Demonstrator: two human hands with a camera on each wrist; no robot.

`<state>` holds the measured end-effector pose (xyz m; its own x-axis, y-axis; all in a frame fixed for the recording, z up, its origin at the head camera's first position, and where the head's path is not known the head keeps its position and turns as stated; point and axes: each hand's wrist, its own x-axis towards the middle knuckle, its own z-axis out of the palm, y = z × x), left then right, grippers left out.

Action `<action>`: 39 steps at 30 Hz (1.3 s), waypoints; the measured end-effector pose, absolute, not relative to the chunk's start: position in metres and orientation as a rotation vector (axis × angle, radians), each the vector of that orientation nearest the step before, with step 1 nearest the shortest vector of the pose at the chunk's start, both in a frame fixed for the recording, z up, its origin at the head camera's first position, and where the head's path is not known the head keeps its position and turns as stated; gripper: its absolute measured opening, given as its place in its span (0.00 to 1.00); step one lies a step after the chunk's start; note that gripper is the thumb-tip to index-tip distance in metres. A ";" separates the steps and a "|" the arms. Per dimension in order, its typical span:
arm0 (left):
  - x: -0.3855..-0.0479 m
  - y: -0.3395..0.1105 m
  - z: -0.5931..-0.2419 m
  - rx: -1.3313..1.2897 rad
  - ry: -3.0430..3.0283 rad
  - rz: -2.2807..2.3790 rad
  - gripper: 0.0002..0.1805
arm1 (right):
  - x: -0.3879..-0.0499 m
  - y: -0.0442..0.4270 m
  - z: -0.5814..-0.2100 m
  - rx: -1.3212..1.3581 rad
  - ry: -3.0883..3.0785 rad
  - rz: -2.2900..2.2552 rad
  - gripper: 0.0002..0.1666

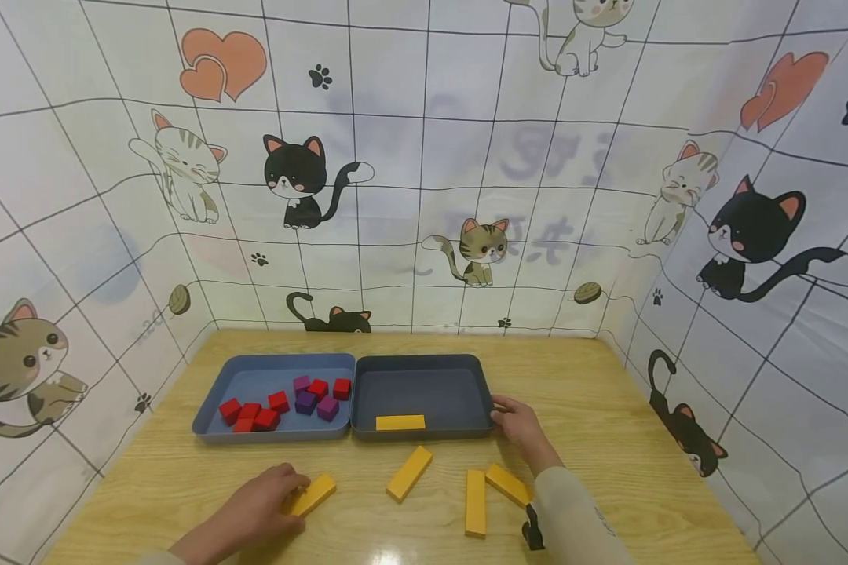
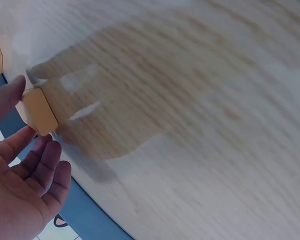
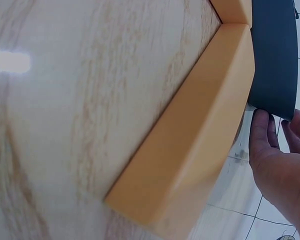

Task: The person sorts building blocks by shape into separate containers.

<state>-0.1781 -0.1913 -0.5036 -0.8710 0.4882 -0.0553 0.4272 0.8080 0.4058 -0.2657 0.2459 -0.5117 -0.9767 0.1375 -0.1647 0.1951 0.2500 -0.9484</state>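
Observation:
My left hand (image 1: 265, 502) pinches one end of a yellow block (image 1: 316, 494) between thumb and fingers, low over the table at the front left. In the left wrist view the same block (image 2: 41, 112) shows end-on between the thumb (image 2: 9, 97) and the index finger. At the right wall of the dark grey tray (image 1: 424, 384) is my right hand (image 1: 521, 428). The right wrist view has its thumb and fingers gripping the edge of that tray (image 3: 274, 60). A yellow block (image 1: 400, 423) lies inside the tray by its front wall.
Left of the dark tray, against it, stands a blue tray (image 1: 272, 438) with several red and purple cubes (image 1: 305, 402). In front lie more yellow blocks: one slanted (image 1: 409, 473), one lengthwise (image 1: 476, 503), one near the right sleeve (image 1: 509, 485). A cat-print sheet (image 1: 424, 173) hangs behind.

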 end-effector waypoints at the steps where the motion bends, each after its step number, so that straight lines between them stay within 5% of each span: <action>1: -0.179 -0.192 -0.503 0.736 2.842 0.579 0.27 | -0.266 0.246 -0.512 0.329 2.447 -1.865 0.25; 39: -0.196 -0.195 -0.491 0.859 3.011 0.535 0.16 | -0.269 0.247 -0.516 0.340 2.454 -1.848 0.25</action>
